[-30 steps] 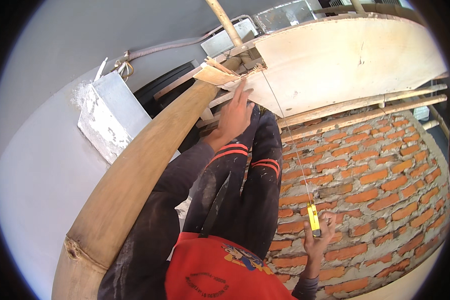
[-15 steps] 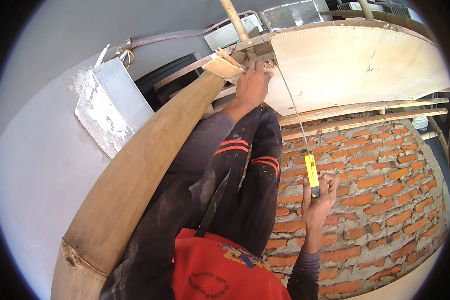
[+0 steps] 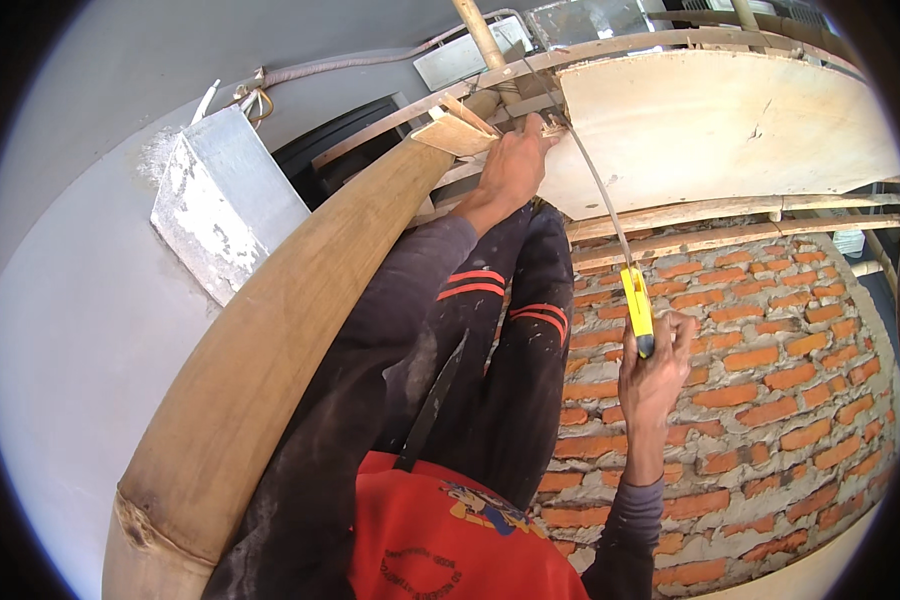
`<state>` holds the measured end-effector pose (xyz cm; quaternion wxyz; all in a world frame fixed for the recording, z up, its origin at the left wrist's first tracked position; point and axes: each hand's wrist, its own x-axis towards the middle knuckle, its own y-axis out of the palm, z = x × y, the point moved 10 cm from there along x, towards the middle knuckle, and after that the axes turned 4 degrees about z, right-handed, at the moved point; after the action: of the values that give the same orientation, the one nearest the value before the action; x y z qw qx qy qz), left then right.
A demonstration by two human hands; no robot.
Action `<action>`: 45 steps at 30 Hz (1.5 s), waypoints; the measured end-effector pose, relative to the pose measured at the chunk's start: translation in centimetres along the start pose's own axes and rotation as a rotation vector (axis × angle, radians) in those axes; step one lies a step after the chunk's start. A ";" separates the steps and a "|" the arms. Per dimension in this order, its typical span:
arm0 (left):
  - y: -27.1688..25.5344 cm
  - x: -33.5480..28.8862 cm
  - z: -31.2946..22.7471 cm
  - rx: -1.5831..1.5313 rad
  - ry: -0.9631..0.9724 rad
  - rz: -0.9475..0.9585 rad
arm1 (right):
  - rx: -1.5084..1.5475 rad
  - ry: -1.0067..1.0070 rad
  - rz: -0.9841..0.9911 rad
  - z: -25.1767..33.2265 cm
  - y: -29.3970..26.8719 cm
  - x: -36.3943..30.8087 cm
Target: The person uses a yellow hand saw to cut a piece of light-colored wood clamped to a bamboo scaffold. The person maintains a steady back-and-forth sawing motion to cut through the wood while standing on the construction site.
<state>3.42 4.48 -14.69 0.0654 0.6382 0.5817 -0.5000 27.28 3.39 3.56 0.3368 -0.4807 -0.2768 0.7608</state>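
My right hand (image 3: 657, 372) is closed round the yellow handle of a handsaw (image 3: 637, 300), seen nearly edge-on. Its thin blade runs away from me to the left end of a pale plywood board (image 3: 720, 125), where it crosses the wood. Just left of the blade, my left hand (image 3: 515, 168) grips the board's end from above, with some fingertips hidden. Splintered wood shows beside those fingers. Close to the left wrist, a small plywood offcut (image 3: 457, 134) rests at the upper end of a thick bamboo pole (image 3: 280, 330).
Below the board run wooden battens (image 3: 730, 213) and a rough brick wall (image 3: 750, 400). A metal box (image 3: 225, 205) juts from the grey wall at left. Thin bamboo poles (image 3: 480, 35) rise at the back. My legs (image 3: 470, 340) are between the thick pole and the bricks.
My right hand has pushed the handsaw forward, away from me, so less blade shows between handle and board. My left hand stays at the board's end. The view has shifted slightly.
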 end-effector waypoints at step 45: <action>-0.1 1.2 0.5 0.182 0.255 -0.018 | 0.164 -0.039 0.140 -1.2 1.8 3.2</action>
<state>2.88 4.96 -15.72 -0.0715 0.6946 0.5432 -0.4662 26.99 4.88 0.04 0.3155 -0.4550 -0.1857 0.8118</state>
